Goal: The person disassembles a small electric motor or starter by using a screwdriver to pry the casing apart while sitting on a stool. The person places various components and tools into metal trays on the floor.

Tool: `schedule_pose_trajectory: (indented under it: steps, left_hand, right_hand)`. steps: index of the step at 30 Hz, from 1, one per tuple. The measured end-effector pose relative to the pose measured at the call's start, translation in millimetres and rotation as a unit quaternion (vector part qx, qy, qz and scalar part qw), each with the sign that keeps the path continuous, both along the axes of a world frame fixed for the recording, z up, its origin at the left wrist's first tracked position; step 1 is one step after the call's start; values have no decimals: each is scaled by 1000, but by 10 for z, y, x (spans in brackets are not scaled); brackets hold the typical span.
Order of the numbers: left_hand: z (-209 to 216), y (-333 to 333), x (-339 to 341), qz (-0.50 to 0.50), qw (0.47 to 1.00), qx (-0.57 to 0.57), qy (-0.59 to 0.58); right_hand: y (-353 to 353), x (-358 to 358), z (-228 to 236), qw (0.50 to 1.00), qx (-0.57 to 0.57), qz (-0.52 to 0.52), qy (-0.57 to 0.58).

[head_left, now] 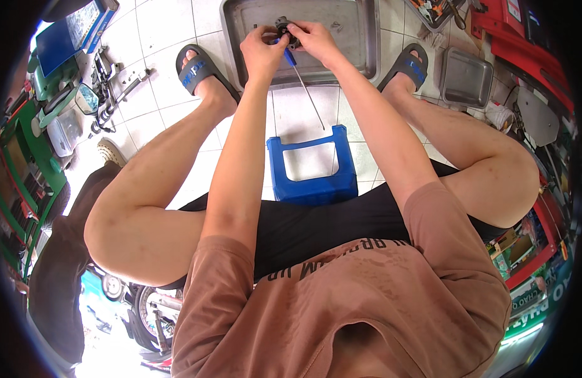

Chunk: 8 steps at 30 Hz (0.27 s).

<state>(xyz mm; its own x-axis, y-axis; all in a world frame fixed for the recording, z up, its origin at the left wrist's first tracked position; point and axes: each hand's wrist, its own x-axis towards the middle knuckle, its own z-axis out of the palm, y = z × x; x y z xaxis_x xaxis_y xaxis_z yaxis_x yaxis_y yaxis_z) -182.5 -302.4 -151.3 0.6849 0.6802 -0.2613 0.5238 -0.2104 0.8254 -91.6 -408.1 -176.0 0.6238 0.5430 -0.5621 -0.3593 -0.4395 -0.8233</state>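
Over the near part of a wide grey metal tray point(360, 69), my left hand point(261, 51) and my right hand point(313, 43) meet around a small dark metal part point(282, 25). Fingers of both hands are closed on it, the left from one side and the right from the other. A screwdriver point(290, 58) with a blue handle hangs out below the fingers, its long thin shaft slanting toward me and to the right. The top of its handle is hidden by my fingers, so I cannot tell which hand keeps it.
A blue plastic stool point(313, 189) stands between my legs. Right of the big tray are a smaller metal tray point(466, 77) and a tray of tools point(433, 12). Metal rods point(114, 94) and a mirror point(87, 99) lie at left. Another person's dark-clothed leg point(67, 252) is behind my left knee.
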Motion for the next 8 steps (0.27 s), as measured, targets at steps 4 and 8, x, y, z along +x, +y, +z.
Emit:
schedule_pose_trajectory:
  steps: [4,8]
  left_hand:
    - [-93,14,-40,7,998,45,-39]
    - [-116,10,-45,6,997,63,-47]
  right_hand:
    - [38,-55,-63,994,-18,26,-101]
    - [27,-98,-46,997,-5,10,-80]
